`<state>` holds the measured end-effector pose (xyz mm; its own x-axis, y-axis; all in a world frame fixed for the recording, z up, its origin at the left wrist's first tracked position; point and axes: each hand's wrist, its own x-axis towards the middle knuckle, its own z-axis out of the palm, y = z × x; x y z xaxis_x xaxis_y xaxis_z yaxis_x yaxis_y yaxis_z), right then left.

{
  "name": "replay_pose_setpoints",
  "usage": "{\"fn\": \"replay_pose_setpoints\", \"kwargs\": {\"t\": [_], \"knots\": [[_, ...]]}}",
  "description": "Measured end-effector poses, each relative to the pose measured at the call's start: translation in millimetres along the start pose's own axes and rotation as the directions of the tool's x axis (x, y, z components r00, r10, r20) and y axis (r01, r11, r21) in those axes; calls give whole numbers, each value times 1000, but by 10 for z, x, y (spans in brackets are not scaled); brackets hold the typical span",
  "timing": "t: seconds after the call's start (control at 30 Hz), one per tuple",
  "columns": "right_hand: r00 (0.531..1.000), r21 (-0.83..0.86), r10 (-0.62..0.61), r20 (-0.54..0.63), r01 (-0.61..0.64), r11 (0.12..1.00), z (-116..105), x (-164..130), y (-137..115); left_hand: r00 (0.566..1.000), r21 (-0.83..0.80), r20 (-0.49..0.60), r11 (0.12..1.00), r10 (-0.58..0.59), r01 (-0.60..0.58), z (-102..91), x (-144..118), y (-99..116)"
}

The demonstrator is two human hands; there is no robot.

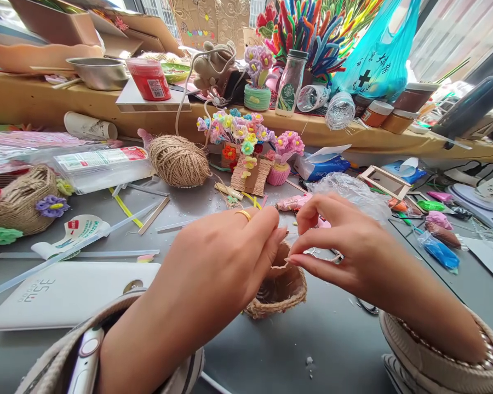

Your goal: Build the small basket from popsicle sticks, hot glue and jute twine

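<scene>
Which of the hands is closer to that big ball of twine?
Left. The left hand is just below and slightly right of the ball of twine; the right hand is farther off to its right, beyond the left one.

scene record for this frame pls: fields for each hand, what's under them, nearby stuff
left hand: fingertips pinched together, ring on one finger, above the small twine basket
right hand: fingertips pinched, meeting the left hand's; what they pinch is too small to tell
surface: grey table
behind hands: ball of jute twine, paper flower arrangement, crumpled clear plastic
left side: white flat device, larger twine basket
right side: scale
</scene>
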<state>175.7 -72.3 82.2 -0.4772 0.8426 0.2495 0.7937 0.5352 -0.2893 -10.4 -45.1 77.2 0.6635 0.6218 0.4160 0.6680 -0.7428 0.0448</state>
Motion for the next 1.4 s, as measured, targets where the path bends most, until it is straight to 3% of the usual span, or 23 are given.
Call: {"fn": "replay_pose_setpoints", "kwargs": {"t": [0.37, 0.67, 1.0, 1.23, 1.4], "knots": [[999, 18, 13, 49, -14, 1000, 5, 9, -4, 1000, 10, -27, 1000, 13, -12, 11, 11, -1], [998, 2, 53, 20, -53, 999, 30, 21, -33, 999, -79, 41, 997, 2, 1, 36, -4, -10], [999, 8, -22, -38, 22, 1000, 48, 5, 5, 996, -99, 81, 994, 44, -36, -30, -178, -147], [999, -15, -12, -39, 11, 1000, 32, -69, 40, 979, -32, 197, 997, -58, 66, -3, -206, -100], [999, -25, -32, -22, 31, 999, 22, -97, 48, 966, -85, 255, 994, -43, 66, 45, -236, -113]]}}
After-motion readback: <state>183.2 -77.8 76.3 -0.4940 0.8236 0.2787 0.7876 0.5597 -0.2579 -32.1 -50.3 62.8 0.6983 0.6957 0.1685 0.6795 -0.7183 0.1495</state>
